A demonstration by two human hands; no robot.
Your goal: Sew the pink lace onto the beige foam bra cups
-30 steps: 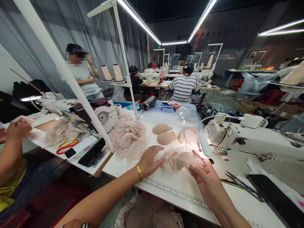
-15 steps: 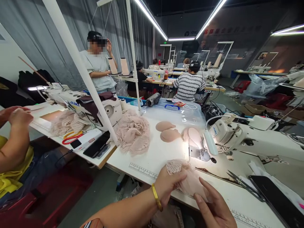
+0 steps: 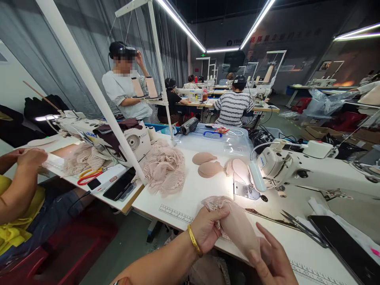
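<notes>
A beige bra cup with lace along its far edge [image 3: 237,223] is held between my hands above the front of the sewing table [image 3: 178,200]. My left hand [image 3: 209,225], with a gold bangle at the wrist, is closed on the lace end, thumb on top. At the near end, my right hand [image 3: 268,257] grips the cup's tip between thumb and fingers. Beyond lie loose beige pads [image 3: 209,169] and another cup [image 3: 240,170] by the lit needle plate of my sewing machine [image 3: 285,164]. A heap of beige lace [image 3: 163,168] is to the left.
Scissors [image 3: 305,229] and a black phone [image 3: 344,247] lie at the right. A clear plastic box [image 3: 213,140] stands at the back. On the left, a co-worker's hands [image 3: 32,158] hold fabric beside another machine [image 3: 118,134] and a white thread-stand pole [image 3: 89,87].
The cup has turned and straightened between my hands, so more of its smooth side shows. My right hand has shifted slightly down. The camera view has shifted a little.
</notes>
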